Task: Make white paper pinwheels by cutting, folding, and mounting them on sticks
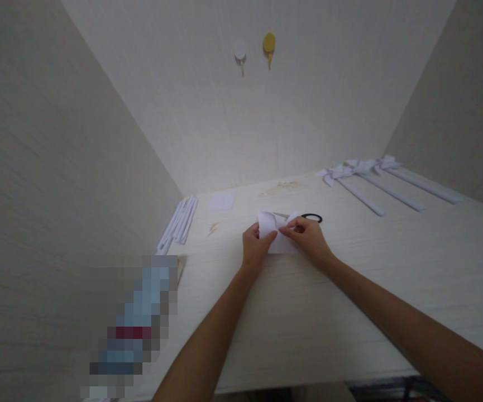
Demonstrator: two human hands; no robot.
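A small piece of white paper (283,243) is held between my two hands above the table, its upper corners bent up and curling inward. My left hand (256,244) pinches it at the left side, thumb on the near face. With thumb and forefinger pressed together, my right hand (308,237) grips the paper near its middle right. Just behind the paper lie scissors (313,217); one black handle loop and a bit of blade show, while the rest is hidden by the paper and my right hand.
Three paper pinwheels (360,166) on white sticks lie at the back right. Several rolled white paper sticks (181,220) lie at the left, beside a flat paper square (221,201). A blurred-out object (140,318) sits at the near left. Walls enclose the table (300,324); two hooks (269,43) hang behind.
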